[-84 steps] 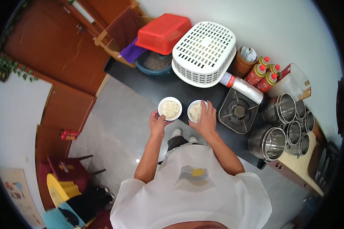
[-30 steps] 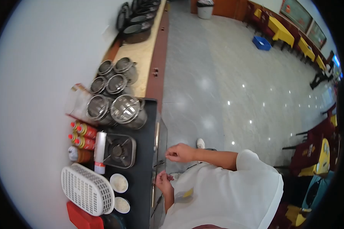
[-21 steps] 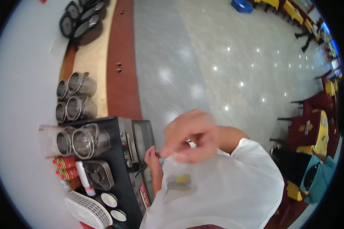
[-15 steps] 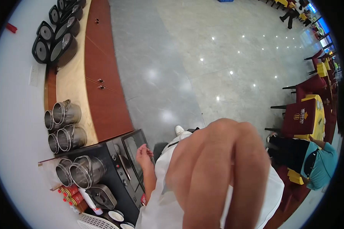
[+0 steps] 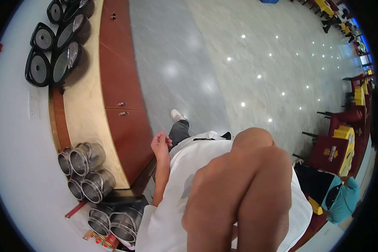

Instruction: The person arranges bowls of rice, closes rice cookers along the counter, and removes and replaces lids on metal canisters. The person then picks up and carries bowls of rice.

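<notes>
My left hand (image 5: 161, 143) hangs beside the white garment on my body (image 5: 182, 161), fingers loosely curled and nothing visible in them. It is nearest to the red-brown cabinet (image 5: 128, 138), apart from its doors. My right hand (image 5: 243, 180) is very close to the camera and fills the lower middle. Its large bent knuckles show, but the fingertips are hidden, so I cannot tell whether it holds anything. Several metal buckets (image 5: 87, 158) with wire handles stand at the left, on the light counter (image 5: 86, 96) and on the dark surface below it.
Black lidded pots (image 5: 69, 63) line the counter's far part. A white shoe (image 5: 177, 115) is on the grey tile floor (image 5: 164, 63). At the right are dark red chairs (image 5: 329, 151), yellow-covered tables (image 5: 344, 134) and a person in a teal top (image 5: 342, 199).
The view has moved forward along the cabinet, so buckets and pots sit lower in it. My foot has stepped ahead. My right hand still blocks the lower middle.
</notes>
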{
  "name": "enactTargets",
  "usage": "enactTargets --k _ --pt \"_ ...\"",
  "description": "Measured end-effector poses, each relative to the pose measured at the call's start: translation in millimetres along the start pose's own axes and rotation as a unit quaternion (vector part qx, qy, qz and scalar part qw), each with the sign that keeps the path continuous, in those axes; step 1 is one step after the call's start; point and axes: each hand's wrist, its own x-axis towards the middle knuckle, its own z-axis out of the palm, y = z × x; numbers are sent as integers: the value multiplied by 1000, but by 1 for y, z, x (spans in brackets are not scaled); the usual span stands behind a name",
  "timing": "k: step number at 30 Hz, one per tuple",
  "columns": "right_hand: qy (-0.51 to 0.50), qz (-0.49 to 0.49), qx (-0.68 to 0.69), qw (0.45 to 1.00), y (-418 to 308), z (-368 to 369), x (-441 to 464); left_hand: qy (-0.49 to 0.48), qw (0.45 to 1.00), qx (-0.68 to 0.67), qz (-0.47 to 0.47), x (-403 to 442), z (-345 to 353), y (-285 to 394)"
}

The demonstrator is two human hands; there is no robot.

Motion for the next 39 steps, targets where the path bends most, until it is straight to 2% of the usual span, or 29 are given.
enactTargets --k 2,3,4,5,9,11,13,15,16,17,20,22,23,24,25,26,27,28,30,31,33,34,36,37,39 --pt "8 105 41 994 -14 -36 32 -16 1000 -10 25 37 16 43" --pt "0 105 41 994 -9 -55 47 -23 999 -6 34 56 26 66" --pt "67 -36 -78 994 -1 -73 59 -31 999 1 42 76 36 87" --pt "134 -179 -194 955 1 -91 78 -33 998 4 47 95 46 104" --pt "144 -226 -210 940 -33 -164 146 -59 997 36 43 167 86 150" --pt "38 -197 -240 950 -54 -215 156 -76 995 69 19 206 104 164" --pt "57 -219 -221 949 -75 -252 184 -92 992 87 13 255 114 165" --pt "72 -231 -196 950 -116 -291 205 -13 996 82 -22 295 136 173" --pt "84 -81 -218 969 -157 -309 210 -17 995 98 -20 319 145 181" --pt "95 69 -234 965 -186 -331 217 -18 993 115 -21 335 147 187" --pt "27 77 -182 980 -234 -423 246 71 989 113 -61 423 134 131" --pt "148 143 -318 925 -271 -453 263 112 977 138 -120 447 135 116" --pt "160 159 -355 907 -284 -479 276 131 965 162 -158 462 136 112" --pt "172 172 -389 888 -294 -507 286 5 861 508 -28 475 124 97" --pt "160 181 -383 892 -302 -539 293 -114 613 775 101 500 116 85" --pt "205 210 -425 856 -309 -574 298 -103 622 769 100 520 135 93" --pt "249 240 -466 814 -315 -608 299 -93 658 741 93 529 150 97" --pt "240 253 -460 817 -321 -642 293 -83 693 711 87 543 166 103" --pt "351 322 -509 717 -335 -711 276 -63 760 642 80 584 200 120" --pt "339 334 -507 718 -343 -743 270 -53 791 605 77 607 216 129" --pt "395 364 -539 649 -357 -801 260 -37 843 533 67 648 234 147" --pt "389 373 -537 649 -364 -830 257 -30 865 497 60 668 239 157" --pt "406 384 -594 579 -377 -884 256 -14 904 424 45 702 241 174" --pt "401 397 -589 579 -383 -914 258 -5 922 385 34 716 243 178" --pt "415 405 -617 531 -396 -970 264 19 954 299 4 751 254 193"
